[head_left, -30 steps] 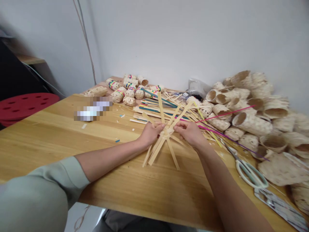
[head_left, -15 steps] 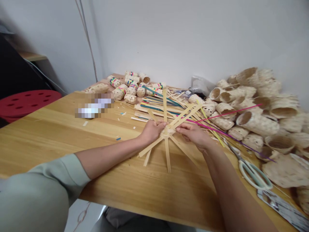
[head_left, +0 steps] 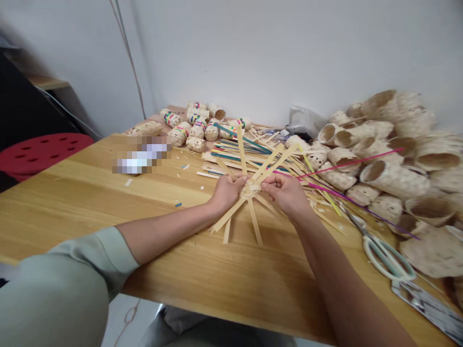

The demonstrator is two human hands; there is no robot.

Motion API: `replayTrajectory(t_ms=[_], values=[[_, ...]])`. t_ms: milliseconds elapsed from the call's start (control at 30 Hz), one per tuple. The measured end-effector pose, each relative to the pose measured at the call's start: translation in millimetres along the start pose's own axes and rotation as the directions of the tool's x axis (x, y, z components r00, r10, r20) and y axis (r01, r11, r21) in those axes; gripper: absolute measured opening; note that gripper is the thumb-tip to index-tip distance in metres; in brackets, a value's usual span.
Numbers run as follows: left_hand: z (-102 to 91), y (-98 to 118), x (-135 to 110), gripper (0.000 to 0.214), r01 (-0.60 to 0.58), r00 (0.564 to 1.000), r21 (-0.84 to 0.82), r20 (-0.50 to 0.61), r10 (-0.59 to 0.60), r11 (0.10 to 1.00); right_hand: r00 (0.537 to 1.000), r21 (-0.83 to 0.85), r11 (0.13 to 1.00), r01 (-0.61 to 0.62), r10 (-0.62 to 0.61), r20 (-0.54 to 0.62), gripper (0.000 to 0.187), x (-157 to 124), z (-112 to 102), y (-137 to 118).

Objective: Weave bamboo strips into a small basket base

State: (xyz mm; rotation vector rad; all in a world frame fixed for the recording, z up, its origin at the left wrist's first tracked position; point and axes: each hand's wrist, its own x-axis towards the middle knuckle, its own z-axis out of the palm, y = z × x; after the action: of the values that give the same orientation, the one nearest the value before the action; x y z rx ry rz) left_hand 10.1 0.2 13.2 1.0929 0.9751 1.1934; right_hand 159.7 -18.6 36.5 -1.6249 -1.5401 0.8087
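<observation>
Bamboo-strip weave [head_left: 255, 224] (light, springy) is best held at its hub [head_left: 249, 190], pinched there by the fingers [head_left: 240, 180] of the left hand [head_left: 227, 193] and right hand [head_left: 285, 195].

The camera rides on the person's head, looking forward and down across the wooden tabletop [head_left: 79, 212] toward the white wall [head_left: 275, 58]. It sits close above the left hand [head_left: 227, 193] and right hand [head_left: 285, 195], which are near the middle of the frame.
</observation>
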Motion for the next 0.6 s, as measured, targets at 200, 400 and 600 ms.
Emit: replayTrajectory(t_ms=[200,400,600], values=[[-0.5,1,-1,0.014,0.039,0.999,-0.07,-0.019,-0.04,0.997,0.994,-0.122,0.99,0.069,-0.079,-0.077,0.011,-1,13,9],[3.1,3,-5,0.015,0.059,0.997,-0.131,-0.04,-0.065,0.99,0.986,-0.14,0.984,0.111,-0.126,-0.105,0.014,-1,11,13],[2.1,4,-4,0.013,0.049,0.997,-0.201,-0.053,-0.061,0.978,0.986,-0.159,0.977,0.139,-0.151,-0.068,0.024,-8,-2,10]])
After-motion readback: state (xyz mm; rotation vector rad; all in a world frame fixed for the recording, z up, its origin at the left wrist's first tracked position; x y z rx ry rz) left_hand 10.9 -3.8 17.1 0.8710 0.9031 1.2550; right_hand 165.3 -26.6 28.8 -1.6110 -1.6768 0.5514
